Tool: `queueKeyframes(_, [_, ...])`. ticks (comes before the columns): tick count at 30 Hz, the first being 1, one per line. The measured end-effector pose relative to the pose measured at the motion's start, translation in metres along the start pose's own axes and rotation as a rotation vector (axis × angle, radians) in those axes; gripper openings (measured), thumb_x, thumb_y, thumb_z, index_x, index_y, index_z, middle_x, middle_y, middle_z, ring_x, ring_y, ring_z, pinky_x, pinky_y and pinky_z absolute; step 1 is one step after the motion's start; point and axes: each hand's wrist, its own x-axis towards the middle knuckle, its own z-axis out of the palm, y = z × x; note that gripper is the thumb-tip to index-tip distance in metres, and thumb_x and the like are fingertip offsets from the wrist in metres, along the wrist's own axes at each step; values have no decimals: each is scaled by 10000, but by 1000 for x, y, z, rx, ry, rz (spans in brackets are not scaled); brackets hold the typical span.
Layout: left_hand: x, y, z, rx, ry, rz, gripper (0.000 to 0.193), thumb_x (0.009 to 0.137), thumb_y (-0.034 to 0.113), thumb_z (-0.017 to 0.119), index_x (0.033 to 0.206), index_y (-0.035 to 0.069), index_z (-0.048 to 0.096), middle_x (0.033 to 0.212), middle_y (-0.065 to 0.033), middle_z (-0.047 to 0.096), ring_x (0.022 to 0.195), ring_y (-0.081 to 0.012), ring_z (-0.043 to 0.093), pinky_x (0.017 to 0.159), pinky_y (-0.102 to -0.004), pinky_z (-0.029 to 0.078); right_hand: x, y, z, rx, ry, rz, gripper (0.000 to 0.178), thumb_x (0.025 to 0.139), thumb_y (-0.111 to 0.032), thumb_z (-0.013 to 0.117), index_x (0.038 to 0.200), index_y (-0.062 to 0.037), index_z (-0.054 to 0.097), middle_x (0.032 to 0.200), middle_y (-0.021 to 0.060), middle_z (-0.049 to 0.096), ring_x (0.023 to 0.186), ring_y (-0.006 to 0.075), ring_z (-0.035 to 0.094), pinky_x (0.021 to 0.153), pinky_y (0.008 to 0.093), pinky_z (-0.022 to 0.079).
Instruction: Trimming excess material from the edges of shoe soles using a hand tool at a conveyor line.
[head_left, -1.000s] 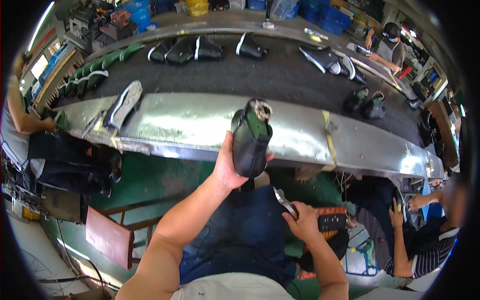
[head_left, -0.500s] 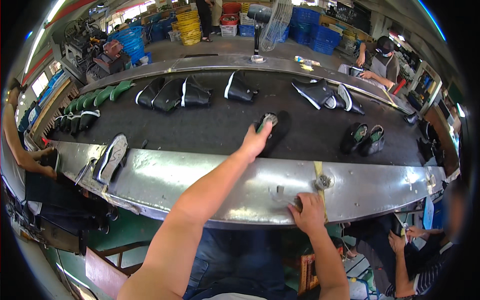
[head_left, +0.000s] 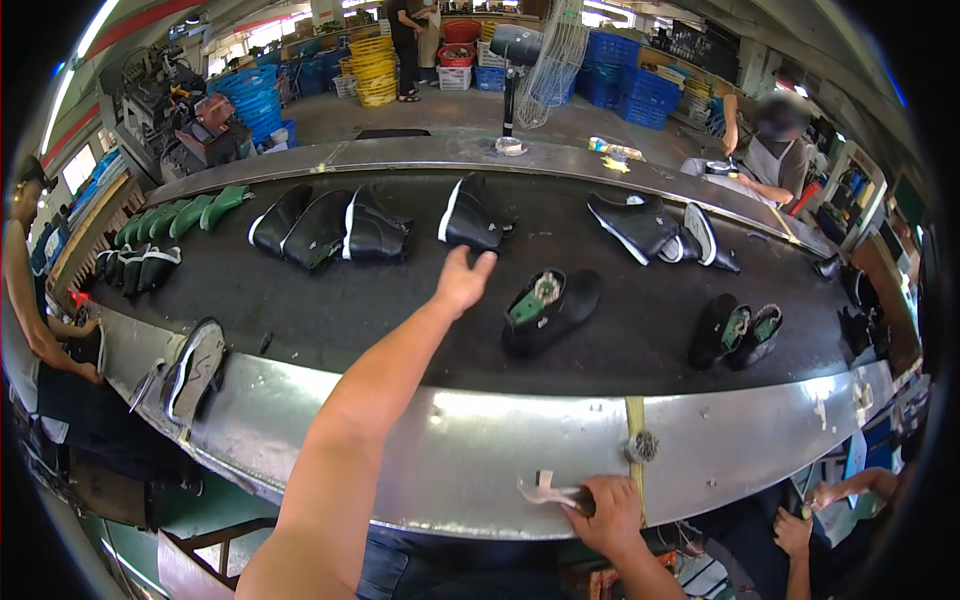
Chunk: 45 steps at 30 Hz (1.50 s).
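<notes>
Left hand: fingers released over belt, left of black shoe | right hand: we clench knife at near rim, parked

Long dark conveyor belt with a shiny metal rim, black shoes lying in scattered pairs, green soles at its left end, one shoe on the rim

Daylit workshop, stacked blue crates

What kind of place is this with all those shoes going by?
It looks like a shoe factory. Black shoes lie along a long dark conveyor belt, stacked plastic crates stand behind it, and other workers are at the line.
</notes>
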Motion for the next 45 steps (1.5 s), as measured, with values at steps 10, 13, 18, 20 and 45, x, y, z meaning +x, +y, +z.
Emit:
queueKeyframes(10, [141,-53,2,137,303,-187,645,946,427,673,1328,-82,570,1218,-275,686,1194,-389,644,1016,-432,484,-7,1,2,56,-144,110,515,725,-174,835,1183,-69,626,1086,149,668,1002,384,628,894,498,482])
queueKeyframes(13, [152,-66,3,94,337,-204,446,958,394,665,1056,-40,703,1109,-228,730,1088,-364,686,956,-432,506,-2,-2,-1,44,-150,88,513,721,-165,829,1179,-60,624,1066,149,663,978,385,626,878,501,482])
queueKeyframes(18, [126,-51,12,-321,286,-211,297,971,298,629,1004,10,693,856,-117,678,842,-244,641,764,-435,508,-5,1,0,47,-133,102,531,728,-198,847,1191,-67,623,1077,150,662,977,375,625,882,499,481])
queueKeyframes(20, [82,-11,-3,-499,191,-277,258,974,285,580,1045,49,656,893,-87,629,841,-254,600,674,-489,480,-2,-1,-4,37,-68,88,515,694,-204,871,1123,-60,625,1004,131,656,926,355,623,839,478,470])
queueKeyframes(45, [-352,53,-168,752,27,201,724,985,385,621,1509,-54,381,1461,-299,517,1367,-431,505,1124,-442,418,-29,-9,8,-86,153,76,432,836,-297,777,1155,-54,616,1064,145,667,1011,367,614,887,471,465])
